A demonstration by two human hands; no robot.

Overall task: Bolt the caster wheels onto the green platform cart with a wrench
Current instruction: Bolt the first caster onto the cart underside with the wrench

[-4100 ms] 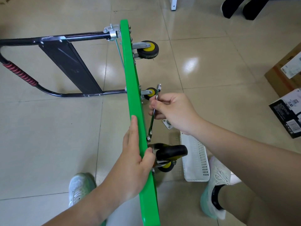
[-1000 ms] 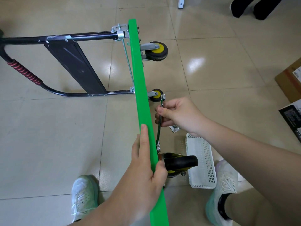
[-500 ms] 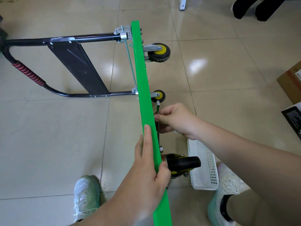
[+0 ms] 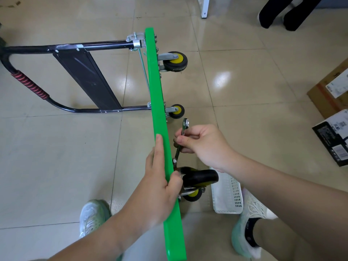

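cart: green flat platform cart (image 4: 159, 117) stands on its long edge on tiled floor (image 4: 56, 157), running 12 to 6 through centre.
left hand: left hand (image 4: 158, 187) clamped on cart's top edge at 6, thumb on wheel side, index finger straight along the edge.
right hand: right hand (image 4: 204, 146) at 4, fingers pinched round slim silver wrench (image 4: 184, 129).
wrench: lower end on a bolt by the near caster's plate, upper end points to 12.
near caster: black caster wheel with yellow hub (image 4: 200, 178) at 5, against cart's underside.
other casters: middle caster (image 4: 177, 111) at 12 of right hand; far caster (image 4: 175, 62) at 1.
handle: black tube handle with red grip (image 4: 30, 85) reaches toward 9.
basket: white plastic mesh basket (image 4: 227, 196) at 5, on floor.

Box labels (image 4: 338, 87) too small, illegible.
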